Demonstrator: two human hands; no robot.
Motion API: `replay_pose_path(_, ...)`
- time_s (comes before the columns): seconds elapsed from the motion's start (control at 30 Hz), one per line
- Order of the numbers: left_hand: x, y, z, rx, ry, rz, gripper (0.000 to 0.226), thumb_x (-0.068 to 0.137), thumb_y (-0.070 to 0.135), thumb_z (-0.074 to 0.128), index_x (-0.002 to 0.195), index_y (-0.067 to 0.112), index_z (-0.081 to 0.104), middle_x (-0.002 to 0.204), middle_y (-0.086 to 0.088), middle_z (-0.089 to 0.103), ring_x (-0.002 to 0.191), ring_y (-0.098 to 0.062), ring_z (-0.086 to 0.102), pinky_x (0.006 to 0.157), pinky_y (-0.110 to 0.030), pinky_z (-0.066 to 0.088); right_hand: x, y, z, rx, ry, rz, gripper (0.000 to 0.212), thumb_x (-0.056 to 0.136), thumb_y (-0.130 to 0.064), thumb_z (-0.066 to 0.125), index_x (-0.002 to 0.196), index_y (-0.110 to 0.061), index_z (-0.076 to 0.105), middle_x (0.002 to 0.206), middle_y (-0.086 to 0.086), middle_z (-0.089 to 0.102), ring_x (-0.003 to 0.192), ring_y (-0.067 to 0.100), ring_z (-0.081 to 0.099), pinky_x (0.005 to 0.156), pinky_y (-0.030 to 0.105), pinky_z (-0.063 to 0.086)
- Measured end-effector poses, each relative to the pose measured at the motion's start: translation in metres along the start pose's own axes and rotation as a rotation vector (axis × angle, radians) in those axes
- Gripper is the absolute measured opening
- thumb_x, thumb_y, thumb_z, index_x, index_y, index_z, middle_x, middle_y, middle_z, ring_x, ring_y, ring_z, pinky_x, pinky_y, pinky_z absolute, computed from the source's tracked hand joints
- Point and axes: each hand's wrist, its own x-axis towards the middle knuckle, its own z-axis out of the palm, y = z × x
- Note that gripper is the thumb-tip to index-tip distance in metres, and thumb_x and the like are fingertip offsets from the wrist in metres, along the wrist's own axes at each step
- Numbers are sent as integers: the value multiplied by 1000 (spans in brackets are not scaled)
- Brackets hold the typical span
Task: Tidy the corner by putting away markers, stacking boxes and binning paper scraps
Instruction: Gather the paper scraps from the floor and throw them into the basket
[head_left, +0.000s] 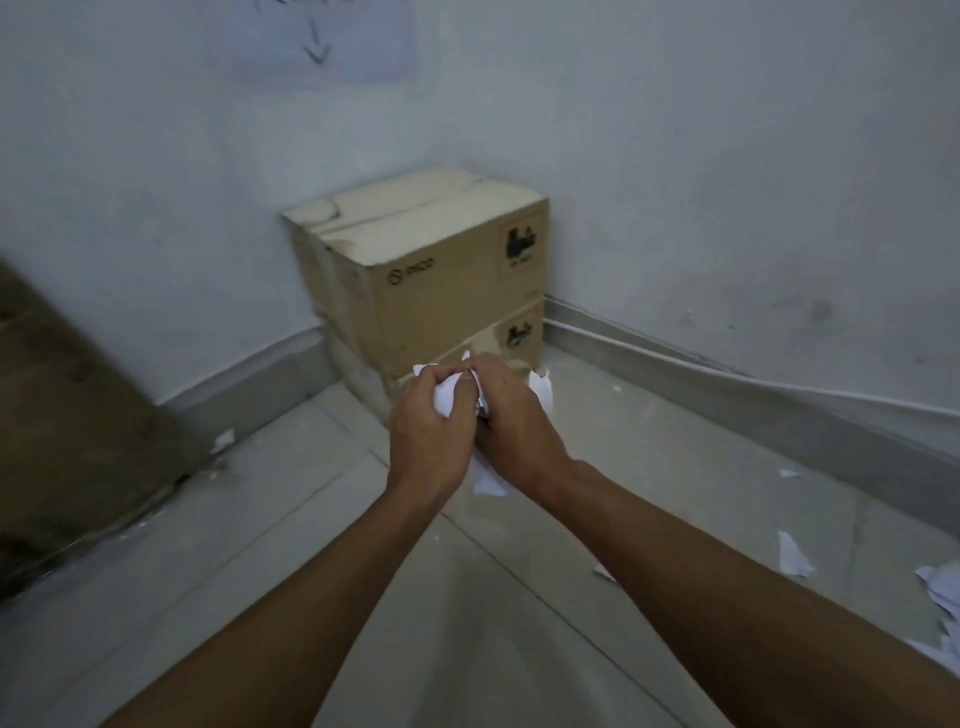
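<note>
My left hand (426, 431) and right hand (511, 415) both clutch the paper (449, 397) between them. It looks light and crushable, so I'd squeeze its middle.

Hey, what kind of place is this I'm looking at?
Likely a bare corner of a storeroom or back room: cardboard boxes stacked against plain walls, a tiled floor with grey skirting board, and torn paper scraps lying about. The left hand and right hand grip crumpled paper.
</note>
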Motion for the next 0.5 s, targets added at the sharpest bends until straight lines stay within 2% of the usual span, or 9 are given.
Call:
replay_pose_path(0.1,0,5,-42,18,94,-7,14,95,30,54,101,27,67,94,13,68,88,2,61,65,-2,40,17,-31,26,49,-58,-83,23,90,-7,53,111,-4,58,95,5,65,90,22,64,82,49,49)
replay_pose_path(0.2,0,12,-81,39,164,0,13,95,29,55,97,25,67,91,14,68,85,4,61,63,0,38,27,-69,45,30,-48,-176,15,89,-11,52,102,-12,59,88,0,65,83,21,64,82,51,47)
replay_pose_path(0.3,2,20,-124,100,234,39,14,94,30,55,96,22,67,93,9,69,87,-3,62,64,-1,38,35,-114,55,82,-24,-241,12,88,-11,55,98,-17,57,88,-4,64,81,18,64,81,51,48)
replay_pose_path(0.33,3,23,-137,120,254,52,15,94,31,55,95,22,67,94,7,69,87,-6,63,66,-4,40,39,-128,56,113,-26,-270,15,87,-6,58,99,-14,58,89,-2,64,82,17,63,80,47,49)
replay_pose_path(0.4,5,33,-165,138,302,90,20,93,35,54,96,22,67,95,6,69,91,-11,63,75,-20,48,50,-160,59,154,-29,-341,19,83,6,62,99,-6,61,91,4,64,82,12,60,77,31,49)
replay_pose_path(0.43,5,37,-182,139,332,105,22,92,38,52,97,22,67,95,5,69,92,-13,63,79,-28,50,54,-177,62,155,-16,-386,20,82,9,63,97,-4,61,90,5,64,81,9,58,74,23,47)
replay_pose_path(0.5,2,47,-218,151,392,127,26,90,41,51,98,22,67,96,5,69,92,-14,63,82,-34,52,59,-218,71,154,7,-463,19,82,9,63,96,-3,61,89,6,64,77,3,52,72,10,41)
